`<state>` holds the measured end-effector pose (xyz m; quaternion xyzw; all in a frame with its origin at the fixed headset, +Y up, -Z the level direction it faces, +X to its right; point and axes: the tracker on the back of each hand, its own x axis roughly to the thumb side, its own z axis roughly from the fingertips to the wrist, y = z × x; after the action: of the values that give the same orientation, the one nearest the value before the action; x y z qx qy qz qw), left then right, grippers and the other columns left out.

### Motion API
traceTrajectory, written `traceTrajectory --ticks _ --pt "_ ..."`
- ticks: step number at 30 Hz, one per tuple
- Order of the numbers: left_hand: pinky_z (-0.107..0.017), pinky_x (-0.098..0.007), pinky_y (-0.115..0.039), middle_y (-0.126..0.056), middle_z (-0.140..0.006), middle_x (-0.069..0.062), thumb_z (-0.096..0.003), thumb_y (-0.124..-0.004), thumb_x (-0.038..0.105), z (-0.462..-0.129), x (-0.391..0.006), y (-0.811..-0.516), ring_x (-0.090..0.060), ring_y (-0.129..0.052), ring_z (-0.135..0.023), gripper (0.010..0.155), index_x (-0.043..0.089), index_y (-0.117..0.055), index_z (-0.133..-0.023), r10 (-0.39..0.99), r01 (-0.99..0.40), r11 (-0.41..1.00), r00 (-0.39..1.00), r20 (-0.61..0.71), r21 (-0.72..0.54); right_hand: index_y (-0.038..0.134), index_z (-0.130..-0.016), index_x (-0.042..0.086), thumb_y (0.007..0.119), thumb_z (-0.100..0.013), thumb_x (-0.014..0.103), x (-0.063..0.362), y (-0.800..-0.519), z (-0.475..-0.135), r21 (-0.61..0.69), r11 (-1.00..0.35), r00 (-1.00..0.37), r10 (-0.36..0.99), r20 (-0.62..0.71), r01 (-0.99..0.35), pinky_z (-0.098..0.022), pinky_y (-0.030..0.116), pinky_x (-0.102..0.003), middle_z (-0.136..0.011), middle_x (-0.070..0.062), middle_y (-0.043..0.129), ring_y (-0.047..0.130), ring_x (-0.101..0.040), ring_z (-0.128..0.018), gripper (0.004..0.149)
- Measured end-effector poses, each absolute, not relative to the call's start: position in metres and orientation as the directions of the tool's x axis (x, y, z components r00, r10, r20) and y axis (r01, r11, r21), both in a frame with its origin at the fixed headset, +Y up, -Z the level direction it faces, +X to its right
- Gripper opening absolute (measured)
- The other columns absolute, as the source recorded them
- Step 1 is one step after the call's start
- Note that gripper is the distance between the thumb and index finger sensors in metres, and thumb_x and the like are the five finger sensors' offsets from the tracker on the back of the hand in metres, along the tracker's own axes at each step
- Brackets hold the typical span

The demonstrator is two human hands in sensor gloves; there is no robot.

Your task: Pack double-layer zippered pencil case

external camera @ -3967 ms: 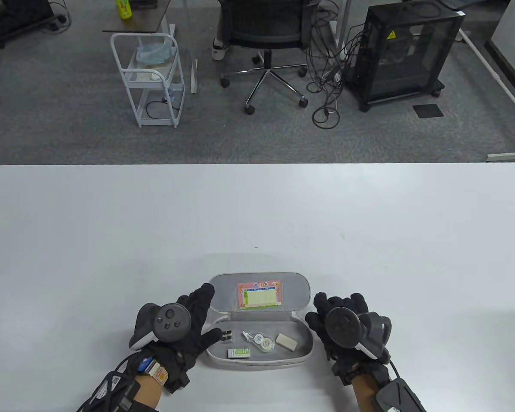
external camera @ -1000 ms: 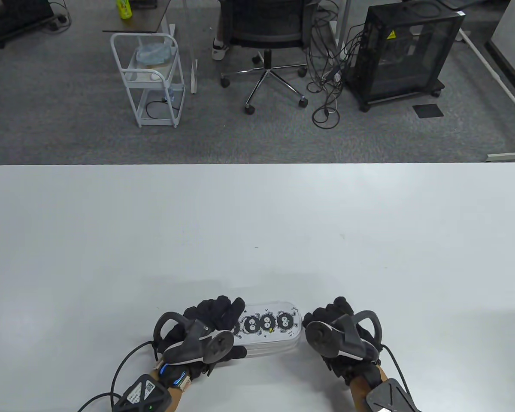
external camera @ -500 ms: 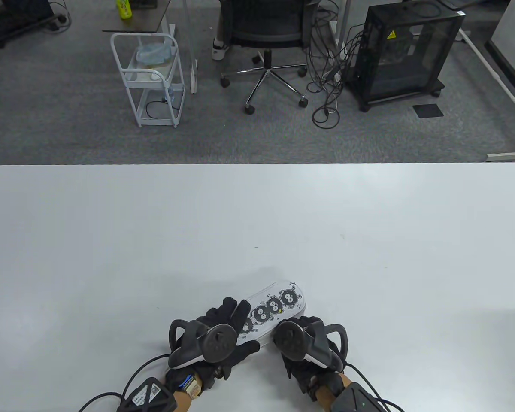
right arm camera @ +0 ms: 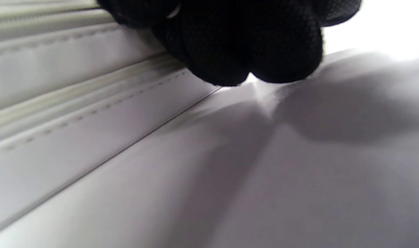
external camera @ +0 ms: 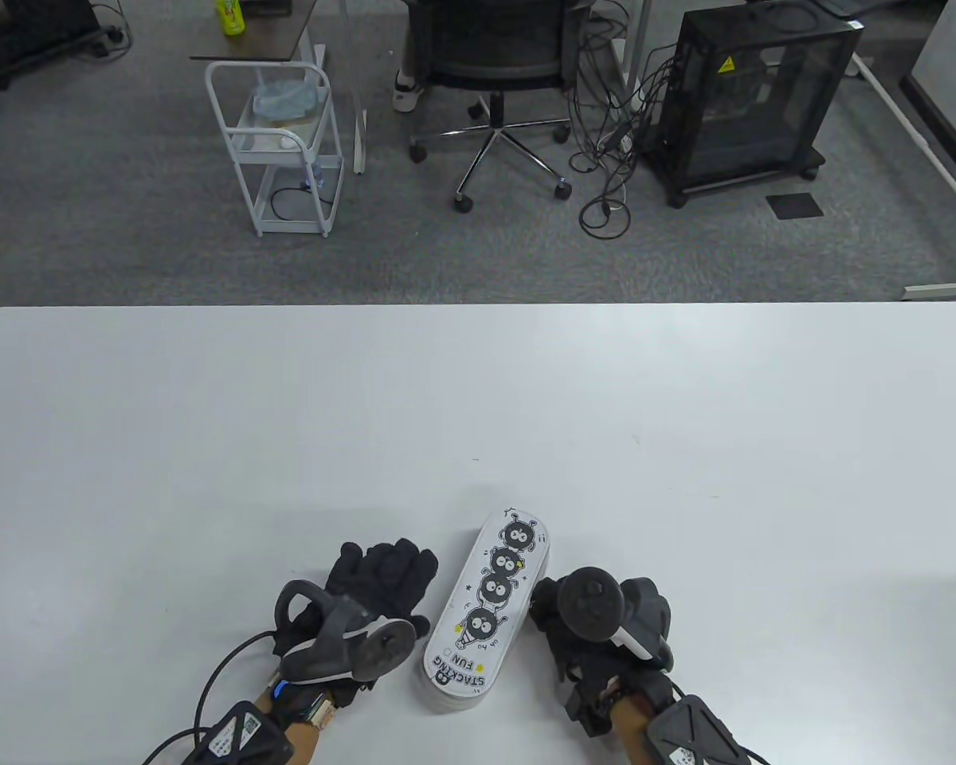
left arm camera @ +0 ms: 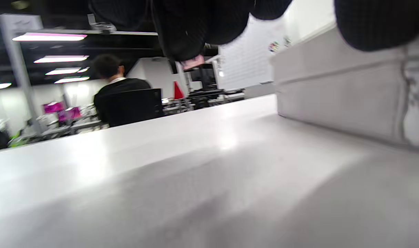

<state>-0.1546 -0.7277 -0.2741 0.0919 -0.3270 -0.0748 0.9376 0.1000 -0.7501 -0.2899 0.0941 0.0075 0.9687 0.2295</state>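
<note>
The closed case (external camera: 486, 610) lay near the table's (external camera: 685, 414) near edge, set up for zipping: the left hand (external camera: 374, 594) rested beside it, fingers together, while the right hand's (external camera: 597, 629) bunched fingertips (right arm camera: 251, 51) met its zipper seam, though whether they pinched a pull could not be told.

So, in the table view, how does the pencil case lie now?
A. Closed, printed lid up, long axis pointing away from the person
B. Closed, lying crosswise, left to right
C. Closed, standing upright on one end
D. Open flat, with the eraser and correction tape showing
A: the pencil case lies closed between the left hand and the right hand, cartoon print up, its length running away from the person.
</note>
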Motion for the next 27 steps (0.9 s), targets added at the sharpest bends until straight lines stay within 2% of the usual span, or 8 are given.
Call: traceTrajectory --ticks 5,7,9,10,13,18,23,27 --pt "-0.075 -0.062 -0.049 -0.042 -0.116 -0.013 -0.0291 -0.068 0.076 -0.263 -0.122 -0.728 -0.043 -0.057 -0.106 0.099 0.027 -0.029 -0.107 -0.225 0.067 0.966 0.695 0.683 0.25 0.082 -0.083 0.018 0.074 -0.041 0.037 0.099 -0.754 -0.297 0.104 -0.876 -0.858 0.481 0.178 -0.47 -0.063 0.062 -0.052 -0.064 -0.003 0.095 0.093 -0.027 -0.055 0.047" --pt "-0.076 -0.064 -0.045 -0.038 -0.117 -0.015 -0.0241 -0.066 0.079 -0.262 -0.105 -0.738 -0.046 -0.052 -0.109 0.107 0.026 -0.024 -0.107 -0.101 0.028 0.994 0.654 0.75 0.11 0.081 -0.084 0.019 0.074 -0.041 0.037 0.095 -0.76 -0.299 0.196 -0.849 -0.826 0.525 0.208 -0.49 -0.064 0.06 -0.053 -0.064 -0.003 0.094 0.09 -0.028 -0.052 0.047" --pt "-0.077 -0.067 -0.027 -0.022 -0.117 -0.018 -0.0186 -0.068 0.079 -0.262 -0.095 -0.747 -0.052 -0.029 -0.11 0.114 0.027 -0.015 -0.105 -0.016 0.065 0.997 0.618 0.786 -0.031 0.079 -0.086 0.021 0.073 -0.042 0.038 0.088 -0.76 -0.3 0.248 -0.853 -0.815 0.516 0.263 -0.459 -0.066 0.058 -0.053 -0.064 -0.002 0.093 0.089 -0.028 -0.05 0.047" --pt "-0.077 -0.069 -0.022 -0.021 -0.116 -0.018 -0.016 -0.068 0.08 -0.261 -0.091 -0.75 -0.053 -0.023 -0.11 0.116 0.028 -0.014 -0.104 -0.031 0.112 0.993 0.62 0.784 -0.049 0.078 -0.086 0.021 0.072 -0.042 0.037 0.084 -0.759 -0.299 0.251 -0.865 -0.819 0.495 0.29 -0.434 -0.066 0.058 -0.053 -0.064 -0.002 0.093 0.089 -0.028 -0.05 0.047" --pt "-0.077 -0.069 -0.029 -0.033 -0.117 -0.015 -0.0137 -0.067 0.086 -0.261 -0.09 -0.744 -0.051 -0.034 -0.112 0.118 0.028 -0.017 -0.103 -0.189 0.168 0.979 0.565 0.803 0.112 0.078 -0.085 0.02 0.072 -0.041 0.037 0.079 -0.757 -0.298 0.234 -0.888 -0.828 0.456 0.327 -0.396 -0.066 0.059 -0.053 -0.063 -0.001 0.094 0.09 -0.027 -0.052 0.047" --pt "-0.078 -0.069 -0.028 -0.03 -0.117 -0.008 -0.0122 -0.067 0.09 -0.265 -0.091 -0.745 -0.043 -0.03 -0.116 0.117 0.039 -0.006 -0.098 -0.175 0.21 0.975 0.558 0.811 0.066 0.076 -0.085 0.02 0.072 -0.041 0.036 0.072 -0.757 -0.298 0.249 -0.898 -0.824 0.433 0.365 -0.362 -0.066 0.058 -0.053 -0.063 -0.001 0.093 0.09 -0.028 -0.052 0.047" --pt "-0.08 -0.065 -0.037 -0.044 -0.115 -0.006 -0.0111 -0.063 0.094 -0.264 -0.091 -0.741 -0.036 -0.05 -0.111 0.114 0.042 -0.008 -0.095 -0.244 0.253 0.96 0.541 0.805 0.122 0.076 -0.086 0.019 0.072 -0.042 0.037 0.067 -0.757 -0.294 0.242 -0.914 -0.828 0.398 0.394 -0.324 -0.067 0.056 -0.054 -0.064 -0.003 0.092 0.089 -0.028 -0.053 0.047" --pt "-0.08 -0.064 -0.034 -0.043 -0.115 -0.004 -0.0131 -0.062 0.096 -0.264 -0.096 -0.744 -0.034 -0.05 -0.11 0.11 0.046 -0.006 -0.094 -0.226 0.233 0.966 0.554 0.801 0.111 0.078 -0.083 0.019 0.072 -0.04 0.038 0.066 -0.754 -0.289 0.19 -0.951 -0.829 0.307 0.467 -0.245 -0.068 0.056 -0.054 -0.062 -0.001 0.093 0.09 -0.026 -0.055 0.047"
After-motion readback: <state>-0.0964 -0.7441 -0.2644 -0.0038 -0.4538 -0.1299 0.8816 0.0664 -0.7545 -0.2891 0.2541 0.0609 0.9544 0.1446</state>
